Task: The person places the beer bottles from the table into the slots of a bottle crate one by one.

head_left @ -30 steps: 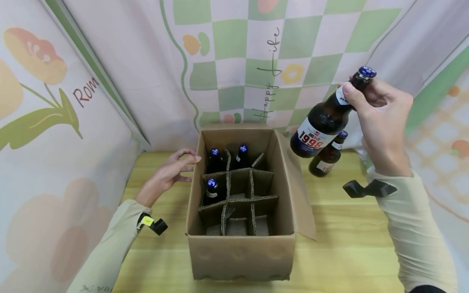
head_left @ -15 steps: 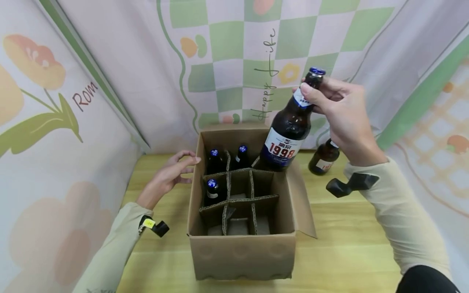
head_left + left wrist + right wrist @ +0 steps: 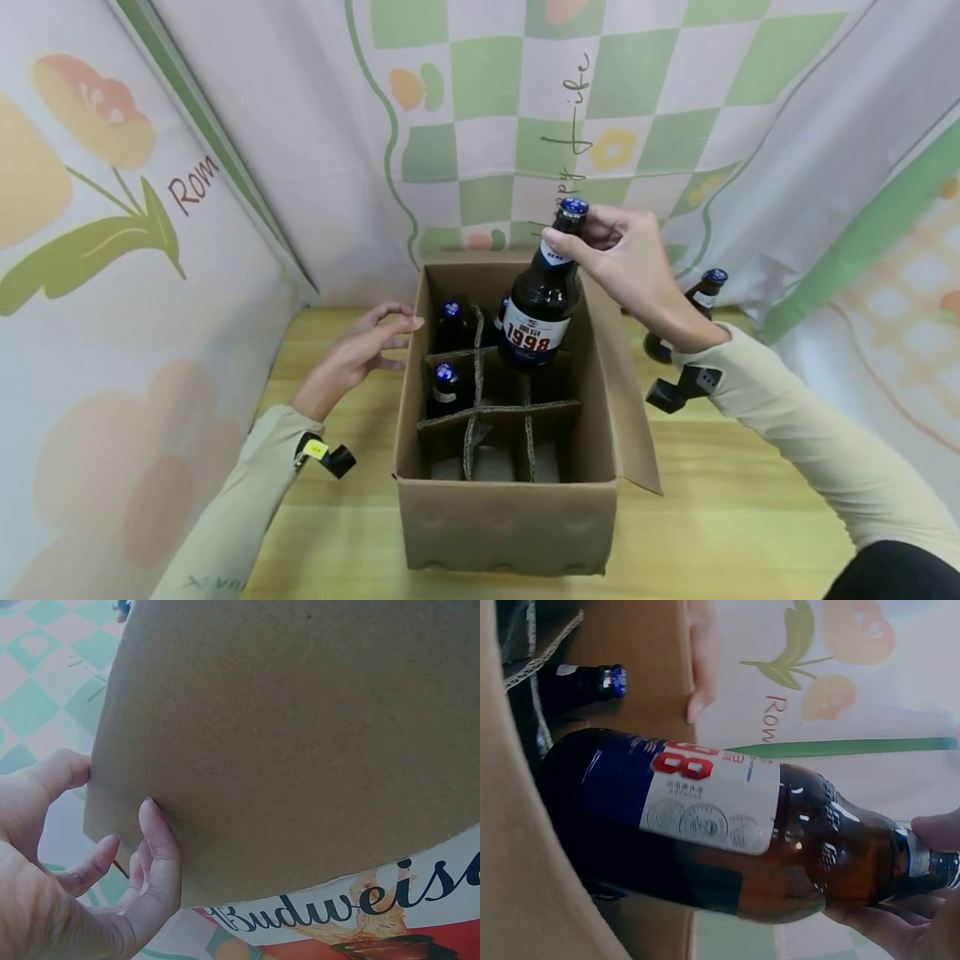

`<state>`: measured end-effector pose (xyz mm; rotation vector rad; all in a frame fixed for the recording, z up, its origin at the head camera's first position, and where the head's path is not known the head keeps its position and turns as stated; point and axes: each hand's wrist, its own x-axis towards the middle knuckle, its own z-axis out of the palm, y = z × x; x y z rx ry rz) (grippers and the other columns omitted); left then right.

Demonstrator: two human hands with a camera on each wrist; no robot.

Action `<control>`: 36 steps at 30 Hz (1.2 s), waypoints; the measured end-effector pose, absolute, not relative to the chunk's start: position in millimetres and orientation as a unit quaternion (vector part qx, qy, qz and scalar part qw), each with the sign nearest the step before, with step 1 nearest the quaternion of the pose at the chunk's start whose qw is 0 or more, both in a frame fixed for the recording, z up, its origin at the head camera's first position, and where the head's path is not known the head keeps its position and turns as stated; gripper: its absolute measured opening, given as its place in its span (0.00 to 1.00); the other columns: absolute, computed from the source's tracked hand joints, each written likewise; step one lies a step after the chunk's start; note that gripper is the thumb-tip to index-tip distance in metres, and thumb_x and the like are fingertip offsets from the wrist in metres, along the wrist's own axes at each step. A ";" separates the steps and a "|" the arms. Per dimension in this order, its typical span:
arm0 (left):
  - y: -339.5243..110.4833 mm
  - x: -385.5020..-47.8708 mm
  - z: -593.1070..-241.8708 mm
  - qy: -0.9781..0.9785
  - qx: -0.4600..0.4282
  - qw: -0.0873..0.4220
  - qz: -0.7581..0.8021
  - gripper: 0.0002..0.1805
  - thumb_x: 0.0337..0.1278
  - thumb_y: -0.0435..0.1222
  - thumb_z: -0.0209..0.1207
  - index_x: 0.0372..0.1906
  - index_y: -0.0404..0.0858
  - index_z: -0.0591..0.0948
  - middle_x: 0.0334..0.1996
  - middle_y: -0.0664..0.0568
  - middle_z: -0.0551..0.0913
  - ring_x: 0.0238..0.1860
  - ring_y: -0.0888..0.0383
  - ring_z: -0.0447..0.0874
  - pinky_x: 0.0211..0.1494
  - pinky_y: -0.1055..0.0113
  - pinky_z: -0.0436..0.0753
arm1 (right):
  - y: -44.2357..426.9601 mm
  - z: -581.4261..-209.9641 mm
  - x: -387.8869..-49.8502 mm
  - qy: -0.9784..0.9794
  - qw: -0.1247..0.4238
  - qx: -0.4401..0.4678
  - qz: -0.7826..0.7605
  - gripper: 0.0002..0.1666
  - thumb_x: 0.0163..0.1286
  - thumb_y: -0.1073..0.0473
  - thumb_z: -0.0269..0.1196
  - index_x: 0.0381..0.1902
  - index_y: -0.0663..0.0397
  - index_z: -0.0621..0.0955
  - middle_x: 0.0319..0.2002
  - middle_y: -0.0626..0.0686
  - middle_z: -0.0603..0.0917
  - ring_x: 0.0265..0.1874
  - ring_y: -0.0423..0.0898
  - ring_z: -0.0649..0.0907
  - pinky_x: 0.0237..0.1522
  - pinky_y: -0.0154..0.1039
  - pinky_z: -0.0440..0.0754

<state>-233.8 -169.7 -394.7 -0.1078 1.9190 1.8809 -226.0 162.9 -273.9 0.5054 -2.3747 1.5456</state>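
so, right hand [image 3: 626,260] grips bottle [image 3: 543,296] over carton [image 3: 506,525]; left hand [image 3: 362,348], fingers apart, touches carton

Clock from head view, 12 = far side. Box [image 3: 507,525] mid-frame on tabletop [image 3: 720,475]. Divider [image 3: 502,408] in box, cells three across, three deep. First bottle [image 3: 452,329] in the 11 o'clock corner cell, second bottle [image 3: 498,324] in the 12 o'clock cell, third bottle [image 3: 447,390] in the 9 o'clock cell. Hands: left hand [image 3: 363,343] touching box edge at 10 o'clock; right hand [image 3: 628,258] at 1 o'clock, holding held bottle [image 3: 538,325] over box, partly before second bottle. Flap [image 3: 633,417] outside at 3 o'clock. Spare bottle [image 3: 705,301] on tabletop, 2 o'clock, partly behind right wrist. Curtain [image 3: 487,75] behind box, 12 o'clock.
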 end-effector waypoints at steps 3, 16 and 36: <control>-169.0 -233.4 -396.2 0.697 -0.040 0.225 0.680 0.19 0.69 0.42 0.64 0.58 0.46 0.72 0.68 0.43 0.73 0.61 0.45 0.74 0.44 0.62 0.88 | 159.2 -281.5 -226.1 -0.820 0.118 0.191 0.526 0.14 0.68 0.51 0.74 0.42 0.56 0.89 0.32 0.45 0.92 0.30 0.41 0.88 0.33 0.30 0.84; -167.3 -233.7 -396.0 0.696 -0.045 0.225 0.680 0.20 0.70 0.43 0.65 0.59 0.46 0.71 0.72 0.41 0.70 0.66 0.41 0.72 0.47 0.60 0.89 | 142.7 -305.8 -224.0 -0.841 0.033 0.240 0.483 0.12 0.66 0.54 0.76 0.43 0.54 0.90 0.33 0.51 0.93 0.30 0.42 0.87 0.28 0.31 0.80; -169.5 -236.1 -391.8 0.699 -0.042 0.220 0.679 0.19 0.70 0.43 0.64 0.58 0.46 0.72 0.69 0.42 0.73 0.63 0.44 0.75 0.46 0.61 0.89 | 139.5 -306.9 -229.4 -0.891 -0.025 0.286 0.351 0.13 0.65 0.50 0.76 0.37 0.50 0.87 0.25 0.44 0.86 0.22 0.42 0.77 0.28 0.34 0.72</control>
